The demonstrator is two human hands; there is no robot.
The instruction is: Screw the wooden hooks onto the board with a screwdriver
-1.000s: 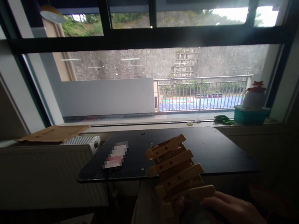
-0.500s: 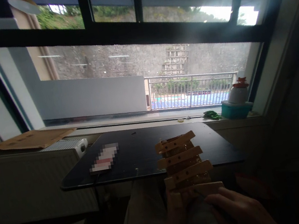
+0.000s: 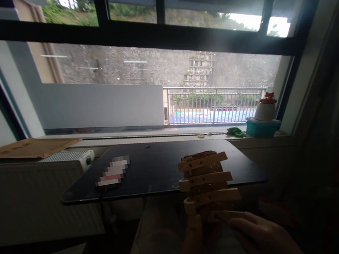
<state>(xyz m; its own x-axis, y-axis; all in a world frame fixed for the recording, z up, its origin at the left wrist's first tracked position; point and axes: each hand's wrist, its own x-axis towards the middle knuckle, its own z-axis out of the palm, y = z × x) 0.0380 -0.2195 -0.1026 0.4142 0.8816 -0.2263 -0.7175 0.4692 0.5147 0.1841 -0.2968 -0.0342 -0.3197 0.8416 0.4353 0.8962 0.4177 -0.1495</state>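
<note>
A wooden piece [image 3: 213, 196] made of several pale, hook-ended slats stands across a brown, glinting body, with dark round spots on the slats. My left hand [image 3: 190, 240] is closed around its near end, low and in shadow. My right hand [image 3: 260, 231] is closed on a thin dark tool [image 3: 223, 219], whose kind I cannot make out. The tool's tip is at a dark spot on the nearest slat, and my right fingers are close to that slat's right end. Shadow hides much of both palms.
Beyond my lap is a black table [image 3: 153, 168] bearing a blurred-out flat object [image 3: 113, 172]. A brown envelope [image 3: 26, 148] lies over the radiator [image 3: 32, 197] at left. On the windowsill are a green cloth [image 3: 236, 132] and a teal box [image 3: 262, 126] with a white container [image 3: 264, 111] on top.
The wooden piece has turned slightly, its slats now closer to level. My right hand and the tool tip have shifted a little left. The camera view has tilted.
</note>
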